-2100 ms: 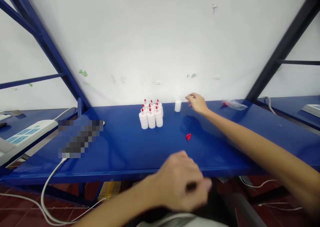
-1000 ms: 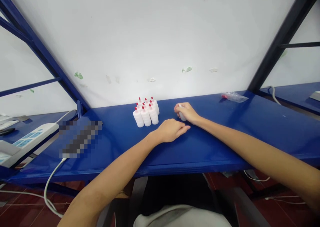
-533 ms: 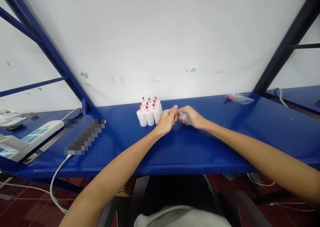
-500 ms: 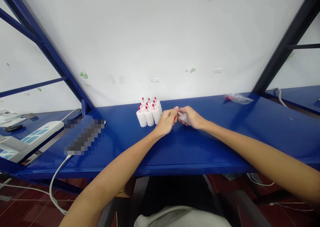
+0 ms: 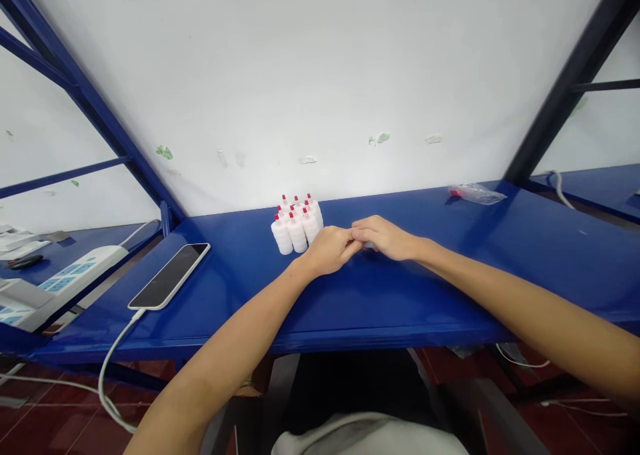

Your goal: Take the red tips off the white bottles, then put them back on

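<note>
My left hand (image 5: 330, 249) and my right hand (image 5: 383, 237) meet over the table, their fingers closed and touching each other. Within my right hand is a small white squeeze bottle (image 5: 369, 245), of which only a sliver shows below the fingers. What the fingertips of my left hand grip is covered. Just left of and behind my left hand, several white squeeze bottles (image 5: 297, 231) with red tips stand upright in a tight group.
The blue table (image 5: 320, 308) runs along a white wall. A phone (image 5: 170, 277) with a white cable lies at the left. Near the back right is a clear plastic bag (image 5: 479, 193) with something red in it. A power strip (image 5: 70, 275) sits further left.
My hands have come together and their fingers now overlap. The bottle and the bit of red that showed between them are now mostly covered. The standing bottles have stayed put.
</note>
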Motion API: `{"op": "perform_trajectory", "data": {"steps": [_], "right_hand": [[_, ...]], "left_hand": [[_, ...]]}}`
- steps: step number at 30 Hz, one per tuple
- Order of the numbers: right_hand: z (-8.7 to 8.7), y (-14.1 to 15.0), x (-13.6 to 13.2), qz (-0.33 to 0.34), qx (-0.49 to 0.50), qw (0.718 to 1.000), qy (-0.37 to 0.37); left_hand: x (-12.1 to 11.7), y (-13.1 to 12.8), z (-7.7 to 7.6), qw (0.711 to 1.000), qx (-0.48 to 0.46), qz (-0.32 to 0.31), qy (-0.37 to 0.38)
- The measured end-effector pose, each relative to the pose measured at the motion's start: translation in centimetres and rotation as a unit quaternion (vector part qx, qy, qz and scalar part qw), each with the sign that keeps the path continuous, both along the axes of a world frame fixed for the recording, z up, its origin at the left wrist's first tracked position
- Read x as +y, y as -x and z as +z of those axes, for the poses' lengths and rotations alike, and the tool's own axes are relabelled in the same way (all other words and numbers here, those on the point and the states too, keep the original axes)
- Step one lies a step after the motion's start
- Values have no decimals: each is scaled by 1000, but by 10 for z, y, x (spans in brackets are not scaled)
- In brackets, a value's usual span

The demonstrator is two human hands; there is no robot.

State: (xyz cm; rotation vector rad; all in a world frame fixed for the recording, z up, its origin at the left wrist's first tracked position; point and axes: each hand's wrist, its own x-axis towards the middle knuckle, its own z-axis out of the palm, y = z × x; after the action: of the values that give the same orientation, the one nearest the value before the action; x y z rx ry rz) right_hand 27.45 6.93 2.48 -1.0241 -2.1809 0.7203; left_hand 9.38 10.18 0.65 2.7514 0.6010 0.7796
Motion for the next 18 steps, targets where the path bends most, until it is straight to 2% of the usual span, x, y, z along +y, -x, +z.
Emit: {"op": "perform_trajectory", "data": {"steps": [5,12,18], "right_hand": [[1,-2,-2,42,2,999,12],[0,-2,-2,35,-24,999,-19],[1,-2,-2,36,-54,997,-38]], "left_hand": [[-5,-1,3,1000,8,-11,-2],[-3,0,1,997,46,13,-61],[-1,1,-1,998,46,2,-49]]}}
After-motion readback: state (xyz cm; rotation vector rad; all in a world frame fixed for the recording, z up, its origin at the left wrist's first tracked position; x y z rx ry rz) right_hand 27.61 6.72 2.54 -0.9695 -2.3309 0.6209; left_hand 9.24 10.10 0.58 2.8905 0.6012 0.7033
